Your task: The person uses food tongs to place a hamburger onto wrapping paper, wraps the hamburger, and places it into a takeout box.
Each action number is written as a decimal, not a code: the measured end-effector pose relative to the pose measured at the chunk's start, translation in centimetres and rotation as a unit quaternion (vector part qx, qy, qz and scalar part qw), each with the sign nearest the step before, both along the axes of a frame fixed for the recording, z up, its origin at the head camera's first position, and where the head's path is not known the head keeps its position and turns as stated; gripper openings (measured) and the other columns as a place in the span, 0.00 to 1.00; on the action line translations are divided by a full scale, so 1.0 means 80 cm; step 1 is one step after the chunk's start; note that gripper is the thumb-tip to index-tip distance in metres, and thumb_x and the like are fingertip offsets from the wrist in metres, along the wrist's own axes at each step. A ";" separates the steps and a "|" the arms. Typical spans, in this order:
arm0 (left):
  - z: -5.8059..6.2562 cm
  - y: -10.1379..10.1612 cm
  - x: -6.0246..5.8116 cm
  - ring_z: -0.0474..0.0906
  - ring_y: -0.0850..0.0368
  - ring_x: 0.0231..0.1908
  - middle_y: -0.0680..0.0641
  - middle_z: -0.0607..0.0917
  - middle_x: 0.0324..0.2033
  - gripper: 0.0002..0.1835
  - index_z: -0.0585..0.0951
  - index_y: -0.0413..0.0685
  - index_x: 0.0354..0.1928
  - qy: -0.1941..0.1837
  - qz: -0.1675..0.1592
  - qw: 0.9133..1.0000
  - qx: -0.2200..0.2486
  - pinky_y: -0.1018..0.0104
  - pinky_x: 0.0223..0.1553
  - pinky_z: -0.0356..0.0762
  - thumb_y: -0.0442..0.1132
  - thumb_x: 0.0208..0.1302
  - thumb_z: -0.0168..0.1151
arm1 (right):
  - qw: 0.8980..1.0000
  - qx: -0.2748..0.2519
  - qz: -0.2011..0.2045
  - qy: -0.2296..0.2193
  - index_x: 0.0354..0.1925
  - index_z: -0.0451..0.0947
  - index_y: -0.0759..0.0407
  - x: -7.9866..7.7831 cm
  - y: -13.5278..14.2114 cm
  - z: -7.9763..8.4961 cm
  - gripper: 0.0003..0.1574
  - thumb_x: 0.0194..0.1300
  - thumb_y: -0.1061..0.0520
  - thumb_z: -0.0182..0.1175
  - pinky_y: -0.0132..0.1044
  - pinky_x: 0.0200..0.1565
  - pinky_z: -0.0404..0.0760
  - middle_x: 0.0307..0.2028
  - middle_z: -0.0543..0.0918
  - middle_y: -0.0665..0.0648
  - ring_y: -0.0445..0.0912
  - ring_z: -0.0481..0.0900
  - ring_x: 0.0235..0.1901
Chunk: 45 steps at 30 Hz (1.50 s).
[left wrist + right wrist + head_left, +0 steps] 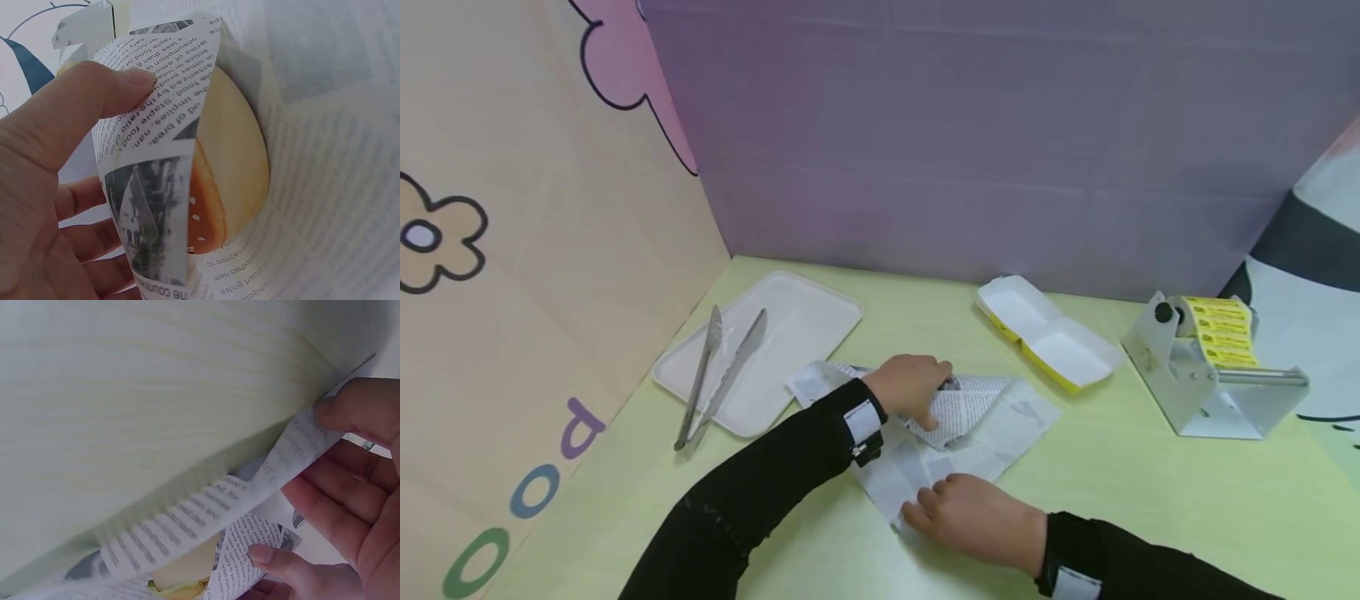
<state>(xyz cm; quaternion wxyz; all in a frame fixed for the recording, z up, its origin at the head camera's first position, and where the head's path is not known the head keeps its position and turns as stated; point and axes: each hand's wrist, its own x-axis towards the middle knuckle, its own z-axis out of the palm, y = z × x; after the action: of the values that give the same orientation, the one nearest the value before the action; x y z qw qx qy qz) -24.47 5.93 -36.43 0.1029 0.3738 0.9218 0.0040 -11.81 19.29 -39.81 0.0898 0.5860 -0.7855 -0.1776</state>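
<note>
A sheet of newsprint wrapping paper [1026, 412] lies on the table, its far part folded over a burger [240, 144]. The burger's pale and browned bun, dotted with sesame seeds, shows past the fold's edge in the left wrist view; the rest is hidden by paper. My left hand [906, 387] holds this fold, thumb on top and fingers curled round the outer side. With thumb and fingers, my right hand [973, 512] pinches the sheet's near corner, which is lifted off the table in the right wrist view.
On the left, tongs [700, 383] rest across a white tray [801, 304]. An open white and yellow takeaway box [1071, 346] stands behind the paper. Farther right is a label dispenser [1198, 400] with a roll of yellow labels [1221, 329]. Printed walls border the table.
</note>
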 end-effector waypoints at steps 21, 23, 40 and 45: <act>0.002 0.000 -0.003 0.75 0.60 0.40 0.51 0.80 0.46 0.38 0.72 0.51 0.61 0.010 -0.013 1.000 -0.004 0.66 0.41 0.75 0.57 0.51 0.73 | 0.998 -0.038 0.041 0.026 0.40 0.73 0.51 -0.019 0.018 -0.003 0.10 0.66 0.49 0.61 0.30 0.35 0.72 0.36 0.72 0.46 0.38 0.69 0.31; 0.002 0.001 -0.004 0.75 0.60 0.39 0.51 0.80 0.46 0.38 0.72 0.51 0.61 0.010 -0.015 1.000 -0.006 0.67 0.40 0.75 0.57 0.51 0.73 | 0.997 -0.049 0.039 0.038 0.39 0.71 0.52 -0.019 0.021 -0.005 0.11 0.67 0.48 0.60 0.31 0.36 0.72 0.36 0.71 0.46 0.39 0.68 0.30; 0.003 0.001 -0.009 0.75 0.56 0.48 0.49 0.77 0.52 0.41 0.68 0.50 0.65 0.014 -0.001 1.000 -0.024 0.61 0.46 0.76 0.53 0.50 0.75 | 0.990 -0.144 -0.008 0.003 0.43 0.77 0.55 -0.017 0.025 0.001 0.14 0.56 0.58 0.67 0.29 0.31 0.70 0.26 0.78 0.44 0.36 0.69 0.22; 0.000 0.003 -0.011 0.76 0.54 0.49 0.48 0.77 0.53 0.41 0.68 0.50 0.65 0.024 -0.006 0.999 -0.036 0.60 0.46 0.76 0.53 0.50 0.75 | 0.985 -0.173 -0.013 -0.014 0.34 0.77 0.52 -0.017 0.028 0.003 0.09 0.54 0.60 0.66 0.31 0.33 0.73 0.26 0.78 0.43 0.37 0.72 0.25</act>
<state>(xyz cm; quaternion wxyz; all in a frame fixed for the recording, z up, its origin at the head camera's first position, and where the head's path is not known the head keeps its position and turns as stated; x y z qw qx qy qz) -25.37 6.20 -36.44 0.0944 0.3751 0.9214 -0.0382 -13.20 21.52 -39.58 0.1766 0.5537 -0.8131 -0.0325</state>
